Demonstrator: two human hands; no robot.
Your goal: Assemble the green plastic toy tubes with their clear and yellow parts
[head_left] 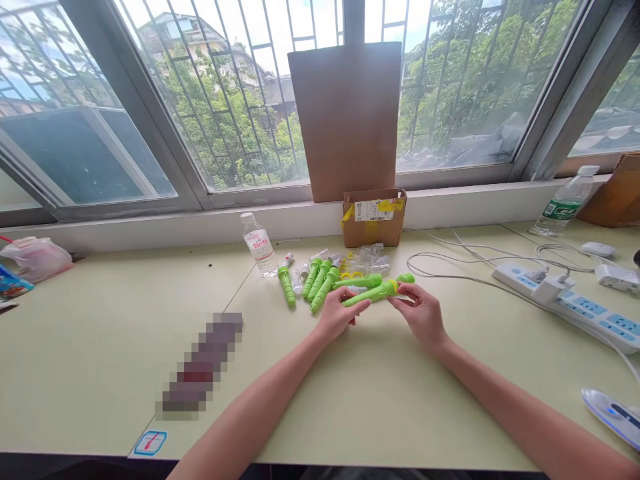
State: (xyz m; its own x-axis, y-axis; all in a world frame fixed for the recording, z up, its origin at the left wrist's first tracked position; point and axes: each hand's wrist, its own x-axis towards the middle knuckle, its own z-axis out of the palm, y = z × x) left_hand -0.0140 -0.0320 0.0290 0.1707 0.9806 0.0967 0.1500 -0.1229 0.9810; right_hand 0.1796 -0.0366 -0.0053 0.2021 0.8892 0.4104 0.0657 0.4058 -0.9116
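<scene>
A green ribbed plastic tube (370,294) lies slantwise between my two hands, just above the table. My left hand (337,313) is closed around its lower left end, thumb along the side. At the upper right end, the fingertips of my right hand (420,312) pinch a yellow ring (393,287) on the tube. Just behind it lies another green tube (357,281), partly covered. Left of my hands are several more green tubes (324,291), some with white and red tips, and clear plastic pieces (297,281). More clear parts (370,259) and yellow rings (353,275) lie behind.
A small cardboard box (373,230) stands behind the parts, a tall brown board (350,127) behind it. Water bottles stand at left (260,247) and far right (565,203). A power strip (575,303) with cables lies right; a blurred flat object (200,370) lies left.
</scene>
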